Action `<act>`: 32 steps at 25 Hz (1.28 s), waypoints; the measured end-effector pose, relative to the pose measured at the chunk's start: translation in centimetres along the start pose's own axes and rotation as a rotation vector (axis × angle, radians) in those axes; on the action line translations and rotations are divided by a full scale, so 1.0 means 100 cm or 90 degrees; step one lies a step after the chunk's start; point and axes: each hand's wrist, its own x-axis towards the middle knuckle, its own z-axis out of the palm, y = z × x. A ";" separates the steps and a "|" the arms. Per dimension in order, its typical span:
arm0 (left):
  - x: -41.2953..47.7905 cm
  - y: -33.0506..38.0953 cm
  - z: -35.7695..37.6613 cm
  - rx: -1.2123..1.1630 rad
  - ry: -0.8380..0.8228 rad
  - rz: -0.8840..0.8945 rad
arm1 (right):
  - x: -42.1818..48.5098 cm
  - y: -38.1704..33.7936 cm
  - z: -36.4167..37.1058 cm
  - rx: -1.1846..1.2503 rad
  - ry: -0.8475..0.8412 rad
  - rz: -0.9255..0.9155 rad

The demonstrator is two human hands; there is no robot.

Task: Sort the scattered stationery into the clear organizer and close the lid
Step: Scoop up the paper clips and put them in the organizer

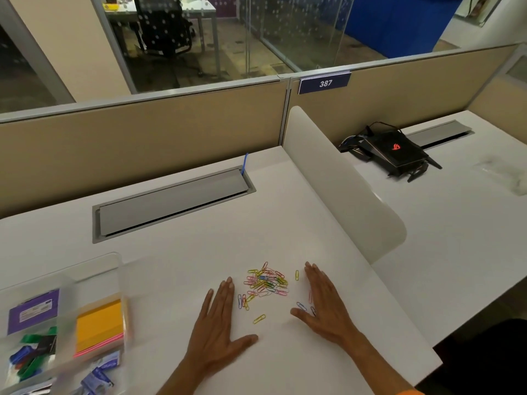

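Both hands lie flat on the white desk (185, 258) close to its front edge. On the left hand (219, 320) and on the right hand (322, 303) the fingers are straight and pressed together and the thumb is spread out to the side; neither hand holds anything. The clear organizer (121, 280) stands at the front left corner, blurred, and already carries yellow sticky notes (99, 323), a purple box (34, 310) and coloured binder clips (28, 357); its lid I cannot make out. Between the two hands lies the heap of coloured paper clips (266, 282), with several single clips just beside the palms. The step in hand seems to be to gather these clips. I think it is best to slide both hands inward with the edges low on the desk, so that the single clips join the heap and none slips under a palm, then to scoop the heap in one go and carry it left to a free compartment. The desk is smooth, so clips may skid toward the front edge. Behind the desk runs a beige partition (142, 143), and beyond it are glass walls and a dark office chair (162, 27). A white divider (342, 183) closes the right edge, a grey cable hatch (171, 201) sits near the back edge, and a black device (393, 149) rests on the neighbouring desk.
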 end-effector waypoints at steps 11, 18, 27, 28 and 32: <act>0.057 0.026 0.010 0.116 -0.069 0.018 | 0.025 -0.029 0.025 -0.058 -0.040 -0.023; 0.093 0.036 0.017 0.075 -0.107 0.068 | 0.048 -0.038 0.034 -0.051 -0.033 -0.100; 0.102 0.031 -0.011 -0.824 0.061 -0.228 | 0.068 -0.055 0.049 -0.062 -0.021 -0.097; 0.103 0.028 -0.013 -0.942 0.083 -0.261 | 0.068 -0.056 0.049 -0.063 -0.021 -0.102; 0.100 0.010 -0.015 -1.277 0.118 -0.373 | 0.070 -0.059 0.055 -0.071 -0.016 -0.134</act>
